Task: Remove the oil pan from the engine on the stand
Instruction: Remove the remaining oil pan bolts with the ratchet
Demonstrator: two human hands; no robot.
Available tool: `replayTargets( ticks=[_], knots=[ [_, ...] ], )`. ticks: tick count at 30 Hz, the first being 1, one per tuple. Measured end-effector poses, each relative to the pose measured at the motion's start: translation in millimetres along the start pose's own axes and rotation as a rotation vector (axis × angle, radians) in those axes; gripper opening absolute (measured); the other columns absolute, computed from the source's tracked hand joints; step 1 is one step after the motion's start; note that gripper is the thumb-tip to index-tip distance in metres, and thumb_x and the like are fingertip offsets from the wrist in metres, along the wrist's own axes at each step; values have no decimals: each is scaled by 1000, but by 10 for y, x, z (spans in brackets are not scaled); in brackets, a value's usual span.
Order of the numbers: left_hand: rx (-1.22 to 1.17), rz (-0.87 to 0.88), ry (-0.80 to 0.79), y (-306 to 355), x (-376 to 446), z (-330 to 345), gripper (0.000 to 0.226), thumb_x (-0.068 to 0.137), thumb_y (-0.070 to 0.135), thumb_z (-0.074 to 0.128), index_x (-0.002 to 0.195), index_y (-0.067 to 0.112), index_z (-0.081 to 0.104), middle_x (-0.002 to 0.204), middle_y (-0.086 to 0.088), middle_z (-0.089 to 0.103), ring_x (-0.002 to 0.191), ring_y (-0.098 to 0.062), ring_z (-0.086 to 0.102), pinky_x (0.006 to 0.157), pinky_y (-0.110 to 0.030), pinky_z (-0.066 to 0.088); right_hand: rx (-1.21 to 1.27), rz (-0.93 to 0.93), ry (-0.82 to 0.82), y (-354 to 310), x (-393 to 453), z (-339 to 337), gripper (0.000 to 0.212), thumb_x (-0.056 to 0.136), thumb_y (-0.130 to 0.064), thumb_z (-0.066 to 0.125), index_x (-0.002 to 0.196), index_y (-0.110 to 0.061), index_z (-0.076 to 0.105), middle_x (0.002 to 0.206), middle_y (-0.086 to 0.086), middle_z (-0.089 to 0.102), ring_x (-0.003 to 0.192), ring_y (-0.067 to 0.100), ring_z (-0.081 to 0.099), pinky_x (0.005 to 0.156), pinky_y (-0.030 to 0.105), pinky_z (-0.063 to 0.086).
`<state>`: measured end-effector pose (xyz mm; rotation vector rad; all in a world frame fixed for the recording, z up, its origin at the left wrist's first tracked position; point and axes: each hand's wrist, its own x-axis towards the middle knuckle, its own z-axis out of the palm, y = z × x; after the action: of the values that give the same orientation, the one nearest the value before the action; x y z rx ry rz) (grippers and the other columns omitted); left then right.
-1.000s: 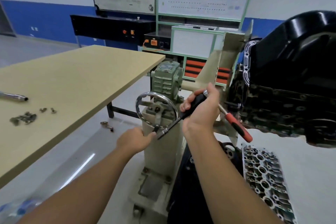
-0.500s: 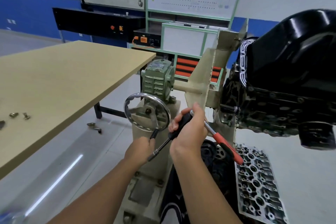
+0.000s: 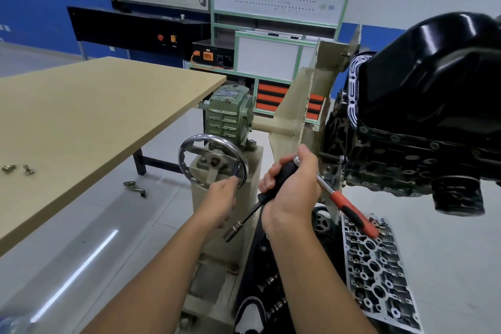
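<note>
The black oil pan (image 3: 433, 73) sits on top of the inverted engine (image 3: 401, 160) at the right, mounted on the beige stand (image 3: 301, 106). My left hand (image 3: 219, 198) grips the handle of the chrome handwheel (image 3: 212, 161) on the stand's green gearbox (image 3: 229, 114). My right hand (image 3: 291, 190) holds two tools together: a black-handled socket driver (image 3: 249, 217) pointing down-left and a red-handled ratchet (image 3: 347, 206) pointing down-right.
A tan workbench (image 3: 95, 116) at the left carries loose bolts (image 3: 16, 169). A cylinder head (image 3: 376, 271) and other engine parts lie on the floor below the engine. A metal hook piece (image 3: 135, 187) lies under the bench. Training panels stand behind.
My left hand has moved with the handwheel's handle, from below the wheel to its lower right rim. The view has shifted left to right; my right hand keeps both tools.
</note>
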<state>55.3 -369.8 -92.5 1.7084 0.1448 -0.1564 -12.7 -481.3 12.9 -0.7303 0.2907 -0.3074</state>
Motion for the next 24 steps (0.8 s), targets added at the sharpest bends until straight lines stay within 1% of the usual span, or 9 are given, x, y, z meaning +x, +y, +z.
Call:
replayTargets(
  ticks=[3,5,7,10,14,16,19,22,24],
  knots=[
    [83,81,37,-147,68,95,29,105,27,43,81,14,53,70,-7,43,59,-16,39,53,-31,29,-10,13,4,97,24,30,34,96,-36,60,70,-17,50,59,6,48,46,19,34,48,29,28],
    [138,85,73,-345,118,112,31,106,19,45,79,7,54,73,-11,47,64,-18,42,53,-27,32,-19,13,-2,152,50,33,34,96,-36,60,70,-16,50,59,6,48,46,19,34,49,30,27],
    [303,80,102,-593,150,-14,39,108,25,43,74,9,51,70,-7,52,61,-15,46,52,-23,35,-38,12,-20,172,78,20,33,94,-38,60,71,-17,51,58,4,49,46,18,35,48,29,28],
    [760,73,159,-813,240,-532,44,108,44,32,77,21,53,76,2,61,69,-17,58,61,-31,43,-73,8,-29,157,112,-22,32,88,-41,62,68,-18,52,57,3,50,43,18,35,46,28,28],
    [1057,156,356,-487,370,-1237,35,108,43,30,91,22,52,79,-1,59,73,-26,59,62,-36,46,-106,-3,-49,90,111,-42,32,86,-41,62,65,-19,52,57,3,49,43,17,36,45,28,29],
    [1063,234,426,-211,377,-1342,34,108,43,33,91,19,50,74,0,54,68,-23,55,59,-37,44,-103,7,-61,73,100,-8,35,93,-38,61,65,-19,52,57,3,49,43,17,36,46,28,28],
    [924,380,458,143,259,-1097,38,108,45,31,88,18,48,69,3,50,62,-19,49,56,-37,37,-61,30,-81,29,88,93,36,96,-37,59,66,-19,52,57,3,50,43,18,35,48,28,28],
    [869,529,334,307,89,-567,43,105,51,23,78,25,45,68,6,51,62,-12,50,52,-31,30,-2,-36,-78,-81,135,196,36,98,-36,58,68,-18,51,56,4,48,43,18,35,47,26,29],
    [844,507,216,192,41,-251,42,105,47,29,73,25,43,69,6,50,64,-16,51,55,-32,32,9,-71,-66,-175,174,248,38,99,-37,56,68,-17,49,56,3,47,42,18,34,46,24,29]
  ],
)
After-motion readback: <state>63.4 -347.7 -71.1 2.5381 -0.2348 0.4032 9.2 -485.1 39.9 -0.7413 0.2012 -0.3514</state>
